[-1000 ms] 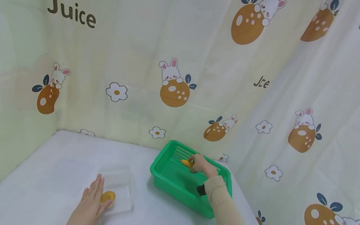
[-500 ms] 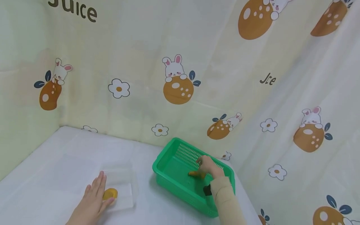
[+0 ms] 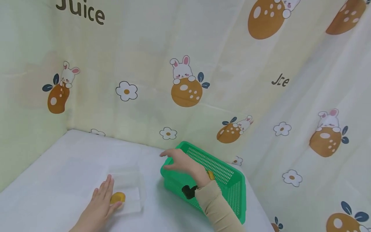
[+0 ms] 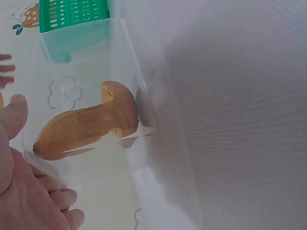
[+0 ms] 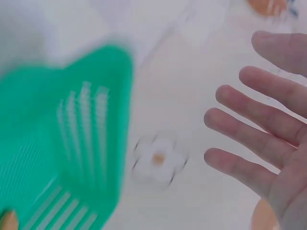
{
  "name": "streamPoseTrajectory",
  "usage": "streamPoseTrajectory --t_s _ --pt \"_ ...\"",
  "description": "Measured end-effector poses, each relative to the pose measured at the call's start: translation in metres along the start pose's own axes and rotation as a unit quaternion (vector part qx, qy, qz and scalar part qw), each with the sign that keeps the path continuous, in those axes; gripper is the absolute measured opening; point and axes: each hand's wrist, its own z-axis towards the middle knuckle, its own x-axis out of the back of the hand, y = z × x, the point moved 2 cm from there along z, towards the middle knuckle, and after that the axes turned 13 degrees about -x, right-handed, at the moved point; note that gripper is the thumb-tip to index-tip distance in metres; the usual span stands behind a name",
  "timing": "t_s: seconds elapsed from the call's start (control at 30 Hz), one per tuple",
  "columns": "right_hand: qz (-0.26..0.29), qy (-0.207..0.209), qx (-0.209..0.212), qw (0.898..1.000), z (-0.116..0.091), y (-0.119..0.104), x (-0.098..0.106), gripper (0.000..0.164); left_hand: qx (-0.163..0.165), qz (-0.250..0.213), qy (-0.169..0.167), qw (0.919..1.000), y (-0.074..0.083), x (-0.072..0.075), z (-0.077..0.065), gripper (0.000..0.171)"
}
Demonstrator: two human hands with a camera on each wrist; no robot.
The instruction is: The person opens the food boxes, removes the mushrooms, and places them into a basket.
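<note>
My left hand [image 3: 99, 201] lies straight-fingered against the left side of a clear plastic box [image 3: 141, 190]. In the left wrist view, its thumb and fingers are beside the wall of the box [image 4: 127, 52]. A tan-brown mushroom [image 4: 86, 122] with a thick stem and rounded cap lies inside; the head view shows part of this mushroom [image 3: 118, 197] as yellow. My right hand [image 3: 182, 162] hovers empty over the left end of a green basket [image 3: 240, 193]. The right wrist view shows this hand [image 5: 268, 129] with its fingers spread. A small yellow thing [image 3: 210, 175] inside the basket is partly hidden by the right forearm.
The white-covered table [image 3: 84, 154] carries the box on the left and the basket on the right. Behind it hangs a pale curtain [image 3: 145, 64] printed with rabbits, oranges and flowers. A dark wrist device [image 3: 189, 192] sticks out below my right wrist.
My right hand gripped a yellow thing in the basket, let go of it there, then rose and moved left over the basket's rim. My left hand stays at the box.
</note>
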Motion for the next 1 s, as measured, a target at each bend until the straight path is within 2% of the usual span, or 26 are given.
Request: streamPoseTrajectory --t_s 0.17,0.3,0.43,0.53,0.73,0.9,1.0 --pt "-0.031 -0.037 0.03 0.998 0.008 -0.038 -0.025 0.039 -0.001 0.004 0.009 0.9999 -0.002 -0.001 0.0 0.084" --pt "-0.065 -0.049 0.061 0.995 0.012 -0.055 -0.047 0.038 -0.02 0.034 0.028 0.9988 -0.002 -0.004 -0.002 0.088" --pt "-0.076 -0.063 0.064 0.993 0.014 -0.063 -0.069 0.036 -0.042 0.069 0.044 0.9957 -0.002 -0.006 -0.003 0.091" --pt "-0.085 -0.072 0.066 0.992 0.018 -0.068 -0.085 0.035 -0.044 0.083 0.042 0.9947 -0.003 -0.005 -0.003 0.091" --pt "-0.09 -0.077 0.094 0.988 0.029 -0.077 -0.111 0.031 -0.032 0.083 0.032 0.9955 -0.003 -0.002 -0.002 0.089" --pt "-0.086 -0.083 0.117 0.986 0.037 -0.082 -0.124 0.032 -0.04 0.085 0.039 0.9948 -0.003 -0.001 -0.001 0.089" --pt "-0.078 -0.094 0.123 0.985 0.041 -0.085 -0.13 0.032 -0.034 0.075 0.034 0.996 -0.002 -0.001 -0.001 0.086"
